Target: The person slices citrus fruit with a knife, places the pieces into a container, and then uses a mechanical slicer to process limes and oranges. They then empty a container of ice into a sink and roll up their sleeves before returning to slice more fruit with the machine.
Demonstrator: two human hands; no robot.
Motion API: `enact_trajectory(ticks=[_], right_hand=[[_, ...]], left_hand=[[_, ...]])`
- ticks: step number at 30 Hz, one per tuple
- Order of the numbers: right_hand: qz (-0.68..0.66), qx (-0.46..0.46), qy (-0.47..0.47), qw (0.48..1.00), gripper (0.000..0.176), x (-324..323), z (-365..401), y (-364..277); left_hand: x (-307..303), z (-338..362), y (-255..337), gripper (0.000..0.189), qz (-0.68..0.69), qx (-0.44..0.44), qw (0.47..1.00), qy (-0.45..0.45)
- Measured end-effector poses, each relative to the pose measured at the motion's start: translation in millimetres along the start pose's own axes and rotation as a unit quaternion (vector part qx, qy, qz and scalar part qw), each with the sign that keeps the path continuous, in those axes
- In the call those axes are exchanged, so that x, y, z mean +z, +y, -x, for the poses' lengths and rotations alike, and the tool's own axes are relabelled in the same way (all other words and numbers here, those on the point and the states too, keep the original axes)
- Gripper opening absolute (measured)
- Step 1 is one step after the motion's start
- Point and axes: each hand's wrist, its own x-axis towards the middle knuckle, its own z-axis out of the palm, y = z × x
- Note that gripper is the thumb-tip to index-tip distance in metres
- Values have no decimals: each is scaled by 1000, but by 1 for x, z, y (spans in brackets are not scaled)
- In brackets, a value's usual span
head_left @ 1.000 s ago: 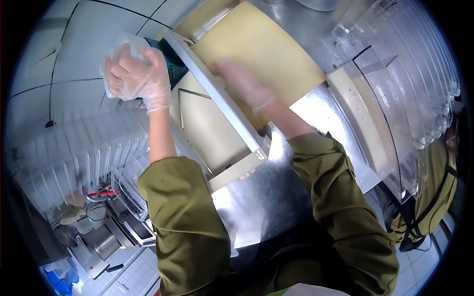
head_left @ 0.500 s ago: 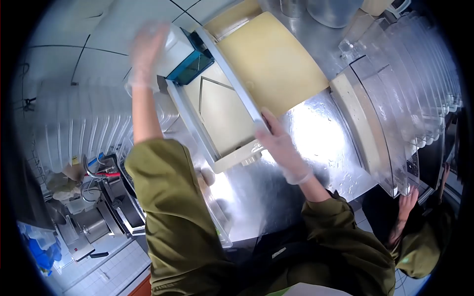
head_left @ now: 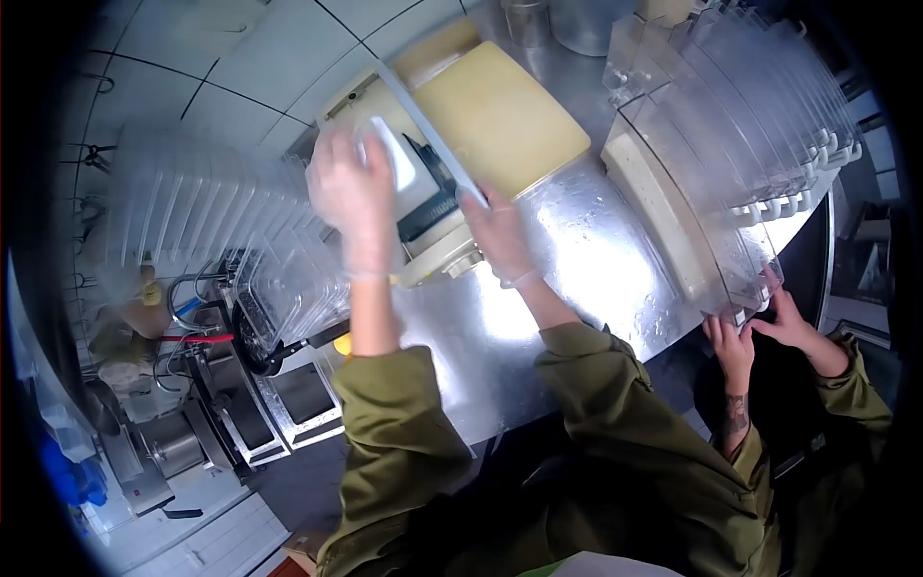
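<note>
A large mandoline slicer (head_left: pixel 420 111) with pale rails and bed lies tilted on the steel counter. My gloved left hand (head_left: pixel 354 192) is closed over the white pusher (head_left: pixel 396 159) of a dark teal sliding box (head_left: pixel 430 213), which sits at the slicer's near end. Motion blurs these fingers a little. My gloved right hand (head_left: pixel 500 238) grips the slicer's right rail near that same end, thumb and fingers around the edge. The blade is hidden under the box, and whatever the box contains cannot be seen.
A yellowish cutting board (head_left: pixel 505 115) lies right of the slicer on the wet steel counter (head_left: pixel 567 231). Stacked clear containers stand at right (head_left: pixel 760 144) and left (head_left: pixel 192 202). A co-worker's hands (head_left: pixel 735 346) touch the right stack. Metal pots (head_left: pixel 582 24) stand behind.
My left hand has slid the teal box along the slicer toward me, covering the V-shaped blade. My right hand stays on the rail. The view has shifted, and both co-worker's hands now show.
</note>
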Motion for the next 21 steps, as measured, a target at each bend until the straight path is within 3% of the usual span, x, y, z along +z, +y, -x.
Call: enact_trajectory(ticks=[1,4,6,10,13,17,21], right_hand=[[6,8,-2,1000,45,0,0,-5],[16,10,1,1000,45,0,-1,-6],[9,-15,11,1000,45,4,-2,1],[0,31,21,999,45,5,3,-7],[33,-39,49,998,45,9,-2,-7],[-8,50,13,999,44,10,2,-10],[18,13,36,999,43,12,2,-4]], left_hand=[[0,11,3,25,5,41,995,95],[4,37,22,26,-38,62,979,193],[7,35,24,29,-52,57,980,185],[52,-6,-11,28,-65,60,977,196],[71,-32,-13,21,-67,68,969,228],[66,-31,-16,19,-106,42,978,175],[67,-17,-15,28,-47,94,948,302]])
